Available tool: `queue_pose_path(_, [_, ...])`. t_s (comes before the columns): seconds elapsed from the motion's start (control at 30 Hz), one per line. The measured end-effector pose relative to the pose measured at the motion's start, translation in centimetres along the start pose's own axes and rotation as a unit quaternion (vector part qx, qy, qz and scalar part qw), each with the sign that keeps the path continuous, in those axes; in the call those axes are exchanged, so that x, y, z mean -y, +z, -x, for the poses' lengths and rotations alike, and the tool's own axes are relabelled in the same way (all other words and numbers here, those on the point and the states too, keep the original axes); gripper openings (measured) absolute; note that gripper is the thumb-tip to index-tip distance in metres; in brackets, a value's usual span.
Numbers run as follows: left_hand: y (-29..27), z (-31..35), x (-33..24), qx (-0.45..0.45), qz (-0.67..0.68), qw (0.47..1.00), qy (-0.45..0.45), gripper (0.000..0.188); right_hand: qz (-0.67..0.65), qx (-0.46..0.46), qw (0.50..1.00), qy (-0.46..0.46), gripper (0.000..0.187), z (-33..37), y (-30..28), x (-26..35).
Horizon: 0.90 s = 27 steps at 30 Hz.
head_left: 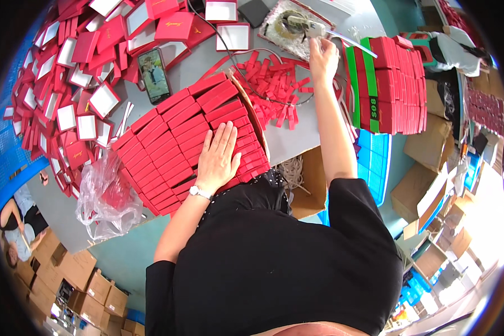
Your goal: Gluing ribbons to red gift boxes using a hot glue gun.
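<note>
My left hand (218, 159) lies flat, fingers stretched out, on a block of small red boxes (171, 131) stacked in tight rows at the table's near edge. A watch with a pale band is on that wrist. My right hand (323, 60) reaches far forward to a tape dispenser (305, 27) set in a shallow tray. Its fingertips are pinched together at the dispenser's front end; what is between them is too small to make out. Below that hand lie many loose red strips (271, 84).
Open red boxes and lids (89, 73) are heaped at the left, beside a phone (154, 75) and a clear plastic bag (109, 196). A stack of red boxes (400, 87) with a green band stands right. An open carton (311, 193) sits below the table edge.
</note>
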<state>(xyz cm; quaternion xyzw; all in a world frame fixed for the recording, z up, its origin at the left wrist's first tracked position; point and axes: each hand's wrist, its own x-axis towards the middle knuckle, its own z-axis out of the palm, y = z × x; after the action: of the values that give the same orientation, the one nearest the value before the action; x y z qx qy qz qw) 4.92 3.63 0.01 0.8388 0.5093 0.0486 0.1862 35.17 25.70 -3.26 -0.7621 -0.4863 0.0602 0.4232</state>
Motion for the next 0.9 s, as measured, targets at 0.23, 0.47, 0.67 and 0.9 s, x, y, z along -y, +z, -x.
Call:
queue_pose_path(0.23, [-0.2,-0.3,0.1,-0.020,0.053,0.998,0.009,0.066,0.131,0.088,0.984,0.085,0.068,-5.2,3.4,-2.9])
queue_pose_path(0.47, [-0.8,-0.6,1.2,-0.102,0.088,0.990,-0.043,0.062,0.179,0.148,0.970,-0.070,0.057,-8.4,0.4,-2.3])
queue_pose_path(0.67, [-0.9,-0.5,1.9,-0.109,0.058,0.992,-0.033,0.054,-0.302,0.282,0.894,0.173,0.031,-2.8,-7.2,1.8])
queue_pose_path(0.9, [-0.6,-0.2,2.1,-0.145,0.055,0.987,-0.041,0.054,-0.258,0.572,0.748,0.216,0.026,9.7,-13.7,7.4])
